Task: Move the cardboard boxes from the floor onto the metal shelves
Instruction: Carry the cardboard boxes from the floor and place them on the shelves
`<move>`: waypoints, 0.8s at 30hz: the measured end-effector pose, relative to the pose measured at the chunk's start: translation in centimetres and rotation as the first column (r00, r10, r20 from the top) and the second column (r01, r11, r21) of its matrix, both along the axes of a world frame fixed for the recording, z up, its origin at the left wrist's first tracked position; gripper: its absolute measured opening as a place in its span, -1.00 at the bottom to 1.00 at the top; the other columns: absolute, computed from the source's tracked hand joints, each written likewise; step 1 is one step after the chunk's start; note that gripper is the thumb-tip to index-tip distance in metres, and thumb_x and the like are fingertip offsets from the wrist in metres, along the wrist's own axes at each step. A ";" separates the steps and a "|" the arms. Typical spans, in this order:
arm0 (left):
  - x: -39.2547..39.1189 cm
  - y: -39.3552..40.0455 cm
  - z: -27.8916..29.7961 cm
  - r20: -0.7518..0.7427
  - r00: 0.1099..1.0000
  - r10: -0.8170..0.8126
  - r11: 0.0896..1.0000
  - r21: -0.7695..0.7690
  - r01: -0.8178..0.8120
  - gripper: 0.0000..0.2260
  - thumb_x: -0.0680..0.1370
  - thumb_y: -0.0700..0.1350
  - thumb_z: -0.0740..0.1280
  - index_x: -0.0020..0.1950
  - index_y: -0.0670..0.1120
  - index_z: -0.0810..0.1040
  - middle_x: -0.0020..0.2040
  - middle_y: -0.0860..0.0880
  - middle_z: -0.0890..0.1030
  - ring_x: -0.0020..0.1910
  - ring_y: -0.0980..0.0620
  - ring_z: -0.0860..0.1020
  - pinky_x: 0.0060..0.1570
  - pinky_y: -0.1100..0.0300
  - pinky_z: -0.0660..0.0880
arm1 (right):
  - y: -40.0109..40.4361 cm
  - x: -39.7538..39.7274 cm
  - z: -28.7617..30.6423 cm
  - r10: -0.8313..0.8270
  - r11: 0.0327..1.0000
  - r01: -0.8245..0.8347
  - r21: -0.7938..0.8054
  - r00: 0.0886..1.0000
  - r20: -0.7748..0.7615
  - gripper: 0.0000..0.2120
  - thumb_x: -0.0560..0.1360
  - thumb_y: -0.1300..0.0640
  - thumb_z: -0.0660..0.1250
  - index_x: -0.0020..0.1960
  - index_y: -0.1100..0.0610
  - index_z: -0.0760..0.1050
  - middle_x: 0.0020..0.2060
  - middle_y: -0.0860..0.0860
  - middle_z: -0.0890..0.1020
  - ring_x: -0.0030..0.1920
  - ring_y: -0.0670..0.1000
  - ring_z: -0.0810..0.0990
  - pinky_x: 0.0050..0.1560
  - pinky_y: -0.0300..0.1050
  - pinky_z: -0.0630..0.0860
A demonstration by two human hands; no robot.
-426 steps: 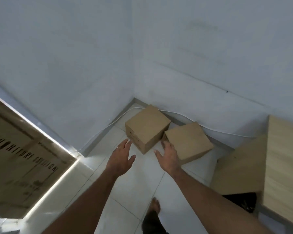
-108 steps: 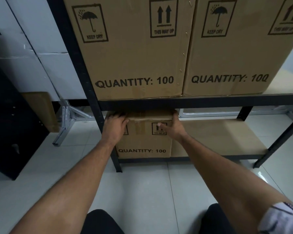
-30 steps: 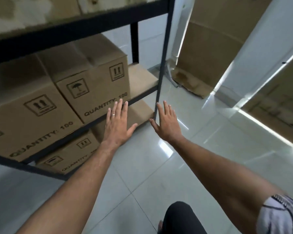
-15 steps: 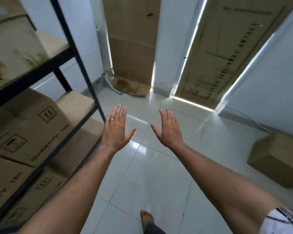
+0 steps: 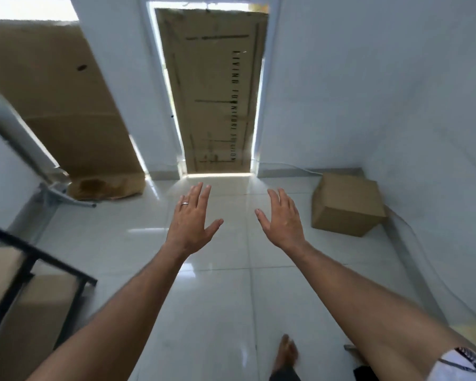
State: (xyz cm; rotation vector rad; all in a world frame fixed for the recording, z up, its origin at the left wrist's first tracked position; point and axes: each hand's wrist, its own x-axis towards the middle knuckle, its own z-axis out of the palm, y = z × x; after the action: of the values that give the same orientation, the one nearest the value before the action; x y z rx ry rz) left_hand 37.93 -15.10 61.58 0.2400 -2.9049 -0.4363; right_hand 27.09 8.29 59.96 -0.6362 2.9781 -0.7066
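A plain cardboard box (image 5: 346, 204) sits on the white tiled floor in the far right corner, against the wall. My left hand (image 5: 193, 221) and my right hand (image 5: 282, 220) are stretched out in front of me over the floor, fingers straight and spread, holding nothing. The box lies to the right of my right hand and apart from it. Only a corner of the black metal shelf (image 5: 33, 259) shows at the lower left, with a brown shelf board (image 5: 3, 270) on it.
Two large flat cardboard sheets (image 5: 212, 92) lean upright against the far wall, one printed with lettering. A grey metal bracket (image 5: 58, 192) lies at the foot of the left sheet. A thin cable (image 5: 412, 235) runs along the right wall. My bare foot (image 5: 286, 353) is below.
The view has swung right, away from the shelf, which has slid to the lower left. The floor box has come nearer to the centre. Both hands stay open and empty.
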 end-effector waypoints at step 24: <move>-47.2 28.0 -3.8 0.132 0.892 -0.432 0.875 0.299 0.380 -0.18 0.58 0.30 0.30 0.68 -0.05 0.03 0.67 -0.08 0.09 0.62 -0.12 0.14 0.55 -0.11 0.20 | 29.2 -33.5 -2.6 -0.497 0.861 0.509 -0.019 0.848 0.187 -0.34 0.65 -0.19 0.22 0.62 0.11 0.16 0.60 0.19 0.20 0.55 0.23 0.21 0.50 0.12 0.25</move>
State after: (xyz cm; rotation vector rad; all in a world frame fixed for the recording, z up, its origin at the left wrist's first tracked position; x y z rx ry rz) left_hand -9.24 12.91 57.80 -0.3275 -3.0776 -0.9237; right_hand -6.42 37.52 57.38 0.2272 2.9686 -0.8329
